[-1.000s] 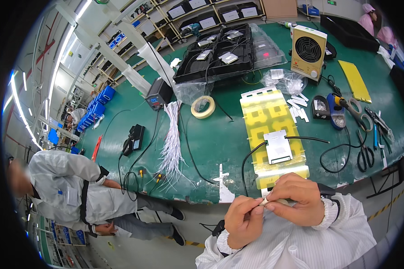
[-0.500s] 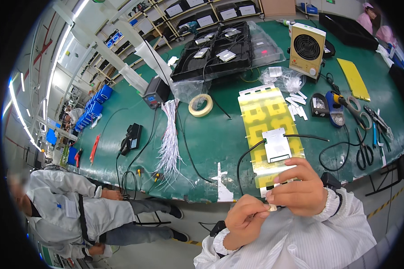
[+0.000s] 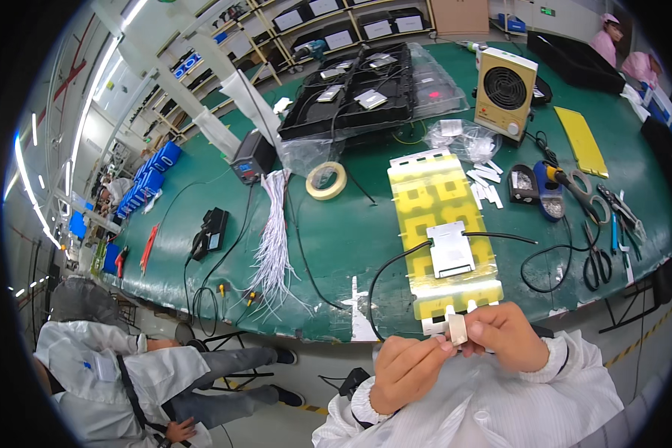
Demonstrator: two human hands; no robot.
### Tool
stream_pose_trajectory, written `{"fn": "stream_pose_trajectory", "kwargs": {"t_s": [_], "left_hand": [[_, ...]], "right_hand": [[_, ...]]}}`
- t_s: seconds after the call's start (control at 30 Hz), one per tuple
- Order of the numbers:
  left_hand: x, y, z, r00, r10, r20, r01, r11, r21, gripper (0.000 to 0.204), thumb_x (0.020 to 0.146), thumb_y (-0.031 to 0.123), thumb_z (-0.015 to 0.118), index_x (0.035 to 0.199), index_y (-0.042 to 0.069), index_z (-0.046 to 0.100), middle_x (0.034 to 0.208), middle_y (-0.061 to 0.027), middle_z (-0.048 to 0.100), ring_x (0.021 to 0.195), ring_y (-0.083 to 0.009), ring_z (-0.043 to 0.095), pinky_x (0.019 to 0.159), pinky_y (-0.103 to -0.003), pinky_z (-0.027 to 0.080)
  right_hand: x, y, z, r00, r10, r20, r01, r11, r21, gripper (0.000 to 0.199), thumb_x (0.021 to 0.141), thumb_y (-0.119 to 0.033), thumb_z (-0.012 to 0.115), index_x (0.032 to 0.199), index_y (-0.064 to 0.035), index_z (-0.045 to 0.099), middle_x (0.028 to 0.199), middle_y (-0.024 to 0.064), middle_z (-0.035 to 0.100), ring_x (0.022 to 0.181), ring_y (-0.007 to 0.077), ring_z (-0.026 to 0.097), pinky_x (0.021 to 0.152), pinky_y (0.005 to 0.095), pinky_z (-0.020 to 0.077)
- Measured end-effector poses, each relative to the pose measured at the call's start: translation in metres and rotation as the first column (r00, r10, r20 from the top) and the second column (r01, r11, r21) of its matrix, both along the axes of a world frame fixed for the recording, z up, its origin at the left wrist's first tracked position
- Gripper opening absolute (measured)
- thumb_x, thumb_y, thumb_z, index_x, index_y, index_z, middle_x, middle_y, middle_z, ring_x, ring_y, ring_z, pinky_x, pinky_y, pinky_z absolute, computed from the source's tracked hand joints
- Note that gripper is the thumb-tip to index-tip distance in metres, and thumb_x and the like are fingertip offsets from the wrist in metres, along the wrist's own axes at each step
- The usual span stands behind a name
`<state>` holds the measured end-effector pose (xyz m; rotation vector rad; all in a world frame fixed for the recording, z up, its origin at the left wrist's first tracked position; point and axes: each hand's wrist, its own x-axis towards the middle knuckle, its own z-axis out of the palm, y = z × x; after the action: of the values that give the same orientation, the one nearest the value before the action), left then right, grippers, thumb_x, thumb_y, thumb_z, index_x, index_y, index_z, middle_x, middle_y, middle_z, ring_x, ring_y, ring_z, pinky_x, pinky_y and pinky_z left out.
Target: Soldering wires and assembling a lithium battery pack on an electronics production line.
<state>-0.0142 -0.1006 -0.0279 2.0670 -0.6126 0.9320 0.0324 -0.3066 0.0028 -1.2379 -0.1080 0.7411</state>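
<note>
A small flat, pale beige strip [image 3: 458,329] is pinched upright between my two hands, at the near edge of the table. Thumb and fingertips of my left hand [image 3: 409,373] close on its lower left side. From the other side, my right hand [image 3: 506,337] grips it with thumb and bent fingers. Just beyond lies a translucent yellow sheet with cutouts [image 3: 423,196]. On it rests a white rectangular flat module [image 3: 451,250] with a black cable out of each side. The sheet's near end, with white tabs, is partly behind my hands.
Loose white strips [image 3: 487,179] lie right of the sheet, near a yellow fan unit [image 3: 505,93]. Scissors [image 3: 596,263], pliers and a soldering iron [image 3: 564,175] are at right. Leftward are a tape roll [image 3: 326,181] and white wires [image 3: 275,246]. A seated person [image 3: 127,373] is at left.
My right hand has lowered and turned, its fingers now bent onto the strip, which shows more openly. My left hand stays close to it. The view has shifted slightly.
</note>
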Motion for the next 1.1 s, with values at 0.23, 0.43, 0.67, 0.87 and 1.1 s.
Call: {"fn": "stream_pose_trajectory", "kwargs": {"t_s": [0.23,0.43,0.67,0.87,1.1], "left_hand": [[0.006,-0.006,-0.001,0.998,-0.055,0.040,0.052,0.996,0.069,0.029,0.072,-0.005,0.081,0.099,0.005,0.076,0.098,-0.0035,0.075,0.078,-0.0173,0.065,0.063,-0.029,0.047],[0.004,-0.007,0.001,0.999,-0.011,-0.030,0.013,0.998,0.056,0.032,0.069,-0.011,0.075,0.098,0.004,0.075,0.095,-0.0063,0.075,0.076,-0.0211,0.065,0.065,-0.030,0.049],[0.004,-0.007,0.002,0.991,0.098,-0.087,-0.095,0.995,0.031,0.028,0.072,-0.010,0.075,0.097,0.002,0.074,0.087,-0.0082,0.075,0.067,-0.0231,0.064,0.060,-0.030,0.050],[0.002,-0.011,0.002,0.981,0.083,-0.174,-0.108,0.984,-0.145,0.018,0.079,-0.006,0.077,0.096,0.000,0.073,0.080,-0.0109,0.074,0.062,-0.0231,0.064,0.057,-0.030,0.049],[0.000,-0.006,-0.002,0.973,0.128,-0.194,-0.177,0.949,-0.259,0.011,0.085,-0.004,0.077,0.094,0.001,0.072,0.080,-0.0100,0.074,0.066,-0.0212,0.065,0.060,-0.030,0.049]], "right_hand": [[0.015,-0.006,0.003,0.998,0.023,0.065,-0.019,0.998,-0.053,0.017,0.098,-0.012,0.070,0.103,0.0031,0.075,0.089,0.0025,0.070,0.080,0.0076,0.060,0.072,0.0229,0.0474],[0.013,-0.006,-0.001,0.918,0.005,0.396,0.011,0.999,-0.037,0.013,0.091,-0.009,0.077,0.101,0.0005,0.077,0.107,0.0064,0.071,0.086,0.0097,0.060,0.074,0.0251,0.0474],[0.015,-0.008,-0.005,0.540,0.095,0.837,0.096,0.980,-0.173,0.025,0.081,-0.005,0.082,0.105,-0.0104,0.081,0.115,0.0080,0.068,0.094,0.0205,0.062,0.077,0.0306,0.0510],[0.014,-0.005,-0.013,0.321,0.127,0.939,0.175,0.966,-0.190,0.029,0.079,-0.006,0.083,0.106,-0.0178,0.082,0.119,0.0076,0.067,0.100,0.0255,0.060,0.079,0.0333,0.0508],[0.013,-0.001,-0.004,0.306,0.136,0.942,0.204,0.957,-0.204,0.029,0.078,-0.011,0.085,0.106,-0.0182,0.081,0.128,0.0110,0.064,0.108,0.0268,0.058,0.077,0.0354,0.0507]]}}
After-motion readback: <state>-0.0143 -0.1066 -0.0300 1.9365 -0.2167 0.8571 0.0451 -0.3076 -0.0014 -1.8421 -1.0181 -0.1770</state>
